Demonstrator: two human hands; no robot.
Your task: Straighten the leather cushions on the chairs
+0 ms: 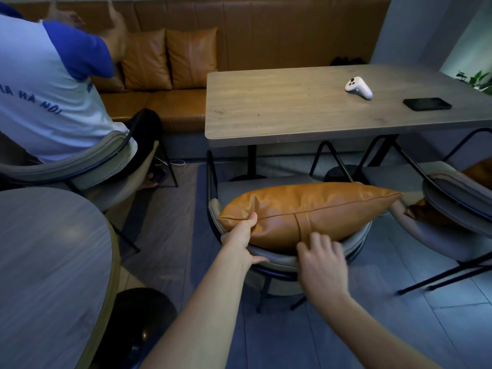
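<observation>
A tan leather cushion [306, 209] lies across the backrest of a grey chair [277, 258] pushed up to the table. My left hand [241, 237] pinches the cushion's left corner, thumb on top. My right hand [320, 258] rests against the cushion's lower edge near the middle seam, fingers spread and slightly blurred. A second grey chair [452, 198] stands to the right with another tan cushion [476, 170] on its seat, mostly hidden by the backrest.
A wooden table [306, 107] beyond the chair carries a white controller [358, 87] and a black phone [426, 104]. A person in a white and blue shirt [45, 89] sits at the left. Two cushions [170, 58] lean on the leather bench. A round table [48, 275] is near left.
</observation>
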